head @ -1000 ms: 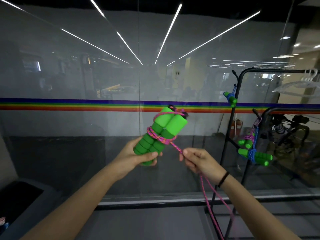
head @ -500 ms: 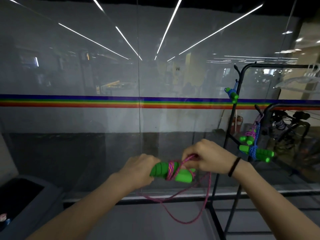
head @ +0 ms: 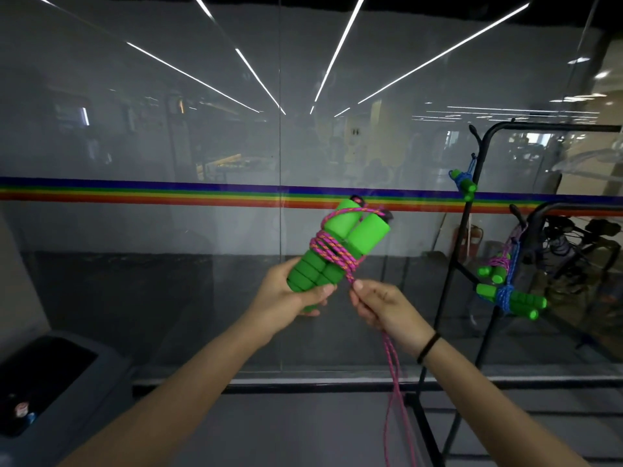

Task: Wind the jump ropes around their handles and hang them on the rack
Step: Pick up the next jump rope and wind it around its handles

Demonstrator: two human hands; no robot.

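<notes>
My left hand (head: pixel 290 298) grips the lower ends of two green foam handles (head: pixel 337 244), held side by side and tilted up to the right. A pink rope (head: pixel 328 246) is wound several times around their middle. My right hand (head: pixel 381 308) pinches the doubled pink rope just below the handles, and the loose length (head: pixel 392 382) hangs down from it. The black rack (head: pixel 472 210) stands at the right. On it hang one wound rope with green handles (head: pixel 463 185) high up and two more wound bundles (head: pixel 505 291) lower down.
A glass wall with a rainbow stripe (head: pixel 168 192) stands straight ahead. A dark bin (head: pixel 50 375) sits at the lower left. Clear hangers (head: pixel 593 156) and dark gear (head: pixel 580 244) lie behind the rack at the right.
The handles went down to lie flat as my right hand passed the rope over them, then came back up tilted. There are more pink turns around the handles now.
</notes>
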